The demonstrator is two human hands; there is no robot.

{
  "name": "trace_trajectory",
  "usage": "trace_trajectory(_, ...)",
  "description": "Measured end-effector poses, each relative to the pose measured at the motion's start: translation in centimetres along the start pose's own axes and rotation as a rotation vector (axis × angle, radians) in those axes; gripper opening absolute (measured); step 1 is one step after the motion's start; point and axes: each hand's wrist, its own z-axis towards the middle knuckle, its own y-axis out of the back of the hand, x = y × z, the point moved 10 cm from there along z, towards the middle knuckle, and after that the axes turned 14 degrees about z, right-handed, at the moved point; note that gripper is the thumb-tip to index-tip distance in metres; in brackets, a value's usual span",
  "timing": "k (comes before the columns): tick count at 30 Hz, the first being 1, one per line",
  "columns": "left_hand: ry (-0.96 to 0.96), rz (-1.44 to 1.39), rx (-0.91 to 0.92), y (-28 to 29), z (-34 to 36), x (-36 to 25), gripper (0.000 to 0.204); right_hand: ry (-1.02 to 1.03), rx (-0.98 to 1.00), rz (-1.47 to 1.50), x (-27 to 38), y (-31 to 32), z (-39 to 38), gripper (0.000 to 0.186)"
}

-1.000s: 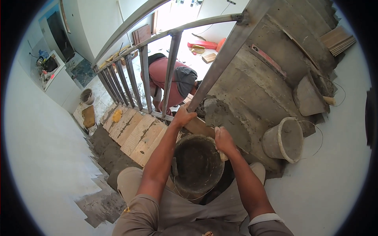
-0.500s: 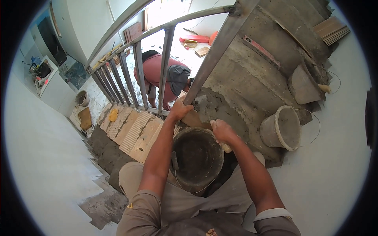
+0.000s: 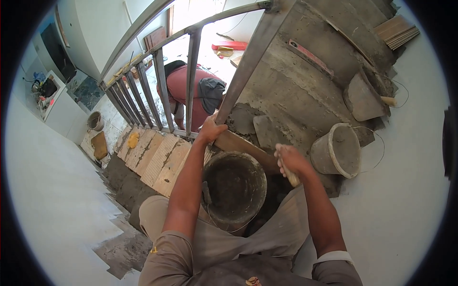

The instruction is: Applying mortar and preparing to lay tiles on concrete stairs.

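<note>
My left hand (image 3: 212,127) is closed round the lower end of the broad metal railing post (image 3: 244,75), beside the end of a wooden board (image 3: 241,148). My right hand (image 3: 291,158) grips a wooden-handled trowel (image 3: 293,178); its blade (image 3: 267,131) lies over grey mortar behind the board, partly blending with it. A dark, mortar-stained bucket (image 3: 259,174) stands between my forearms, its inside coated and dark. Wet mortar (image 3: 241,119) is heaped beside the post's foot.
A co-worker (image 3: 191,86) bends beyond the railing. Cement-coated steps (image 3: 315,109) rise rightward, holding a grey bucket (image 3: 324,157), a tilted container (image 3: 362,105), a red level (image 3: 310,57) and stacked tiles (image 3: 396,31). Ridged boards (image 3: 152,162) lie left, with a yellow sponge (image 3: 133,139).
My right hand has moved rightward with the trowel, whose blade now shows flatter over the mortar; more of the board shows. The whole scene has shifted slightly left and up in view.
</note>
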Motion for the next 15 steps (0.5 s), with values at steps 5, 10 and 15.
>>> trace_trajectory(5, 0.0, -0.006, 0.006, 0.0, 0.0, -0.5, 0.047, -0.117, 0.138, -0.101, 1.8, -1.3, 3.6, 0.046)
trace_trajectory(10, 0.057, -0.029, 0.012, -0.1, -0.1, 0.1, 0.046, -0.222, 0.247, -0.348, 1.4, -1.4, 3.5, 0.05)
trace_trajectory(15, 0.046, -0.029, -0.003, 0.0, 0.0, -0.2, 0.046, -0.139, 0.202, -0.383, 0.4, -2.1, 3.0, 0.051)
